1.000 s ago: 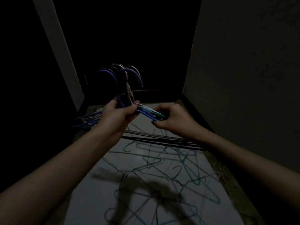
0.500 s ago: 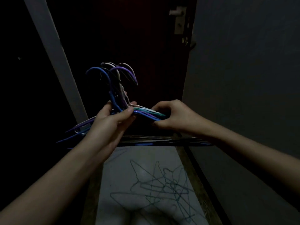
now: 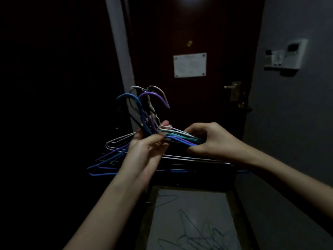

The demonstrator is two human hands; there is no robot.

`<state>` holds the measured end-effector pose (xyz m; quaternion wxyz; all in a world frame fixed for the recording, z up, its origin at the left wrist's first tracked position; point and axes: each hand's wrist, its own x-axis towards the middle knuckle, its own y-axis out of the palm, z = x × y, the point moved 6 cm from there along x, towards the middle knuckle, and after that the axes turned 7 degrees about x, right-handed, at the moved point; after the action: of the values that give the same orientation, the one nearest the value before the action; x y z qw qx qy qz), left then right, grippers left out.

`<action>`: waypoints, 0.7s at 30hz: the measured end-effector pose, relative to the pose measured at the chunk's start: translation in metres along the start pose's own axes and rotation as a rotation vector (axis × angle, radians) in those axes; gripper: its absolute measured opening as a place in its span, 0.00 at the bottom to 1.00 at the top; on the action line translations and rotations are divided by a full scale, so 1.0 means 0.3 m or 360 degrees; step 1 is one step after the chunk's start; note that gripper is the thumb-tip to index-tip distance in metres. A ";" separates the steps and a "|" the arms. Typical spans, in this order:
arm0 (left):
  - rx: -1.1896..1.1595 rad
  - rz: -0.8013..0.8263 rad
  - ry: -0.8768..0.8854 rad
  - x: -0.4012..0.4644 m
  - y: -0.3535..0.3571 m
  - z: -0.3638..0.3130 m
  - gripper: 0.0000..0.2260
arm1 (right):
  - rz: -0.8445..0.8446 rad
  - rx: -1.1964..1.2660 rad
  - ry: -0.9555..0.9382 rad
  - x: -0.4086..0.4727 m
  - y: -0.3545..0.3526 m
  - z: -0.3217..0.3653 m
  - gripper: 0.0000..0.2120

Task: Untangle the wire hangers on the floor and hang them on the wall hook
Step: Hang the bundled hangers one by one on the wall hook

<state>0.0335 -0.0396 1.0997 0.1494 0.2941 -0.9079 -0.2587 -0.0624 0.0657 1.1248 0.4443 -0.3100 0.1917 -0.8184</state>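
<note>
Holding a bundle of wire hangers (image 3: 156,136) up in front of a dark red door (image 3: 194,105), we are using both hands at once. Our left hand (image 3: 147,147) is gripping the bundle near the necks, with the thumb lying over the wires and the fingers curling round them from behind. Our right hand (image 3: 207,139) is pinching the right shoulders of the same hangers, its fingers curling over the blue, purple, green and white wires. The hooks (image 3: 144,98) are standing above our left hand, fanning out in blue, purple, white and a brownish tone. The left shoulders are sticking out past our left wrist into the dark, and the bottom bars are running level below both hands.

More hangers (image 3: 194,237) are lying loosely tangled on the pale floor (image 3: 198,204) below us, well apart from the bundle we are holding; in this dim light we are not managing to count them.

On the door, a pale rectangular plate (image 3: 189,65) is sitting above a brass lever handle (image 3: 233,90). A white wall unit (image 3: 286,55) is hanging on the grey wall to the right. A pale door frame (image 3: 119,51) is running down the left side.
</note>
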 end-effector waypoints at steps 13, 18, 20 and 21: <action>-0.0232 -0.0685 0.0507 -0.621 -0.390 -0.655 0.23 | 0.0674 0.0327 -0.0569 0.054 0.557 0.749 0.17; -0.0297 -0.0898 0.0700 -0.881 -0.577 -0.848 0.24 | 0.0953 0.0374 -0.0640 0.015 0.832 1.027 0.18; -0.0257 -0.0992 0.0800 -0.985 -0.640 -0.906 0.24 | 0.1068 0.0432 -0.0634 -0.007 0.935 1.112 0.17; -0.0261 -0.1018 0.0850 -1.034 -0.660 -0.933 0.23 | 0.1106 0.0459 -0.0647 -0.021 0.980 1.154 0.14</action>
<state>0.4854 -0.0941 1.1824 0.3144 0.6049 -0.6767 -0.2782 0.3537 -0.0987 1.2035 0.7612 -0.3166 0.0769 -0.5608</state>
